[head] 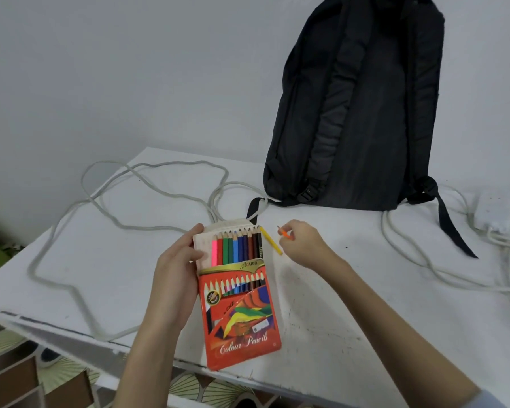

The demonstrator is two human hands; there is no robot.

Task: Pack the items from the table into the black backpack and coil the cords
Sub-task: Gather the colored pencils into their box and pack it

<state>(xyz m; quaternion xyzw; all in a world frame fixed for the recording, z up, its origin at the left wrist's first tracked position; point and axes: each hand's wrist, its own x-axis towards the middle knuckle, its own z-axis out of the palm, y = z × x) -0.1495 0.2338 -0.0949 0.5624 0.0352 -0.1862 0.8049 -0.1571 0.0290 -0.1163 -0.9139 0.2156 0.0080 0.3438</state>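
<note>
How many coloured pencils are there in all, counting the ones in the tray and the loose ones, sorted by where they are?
Pencils standing in the tray of the colour pencil box, held by the left hand: 10
Yellow pencil lying loose on the table: 1
Orange pencil pinched in the right hand: 1
Total: 12

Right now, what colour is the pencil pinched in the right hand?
Orange pencil, head view.
</note>
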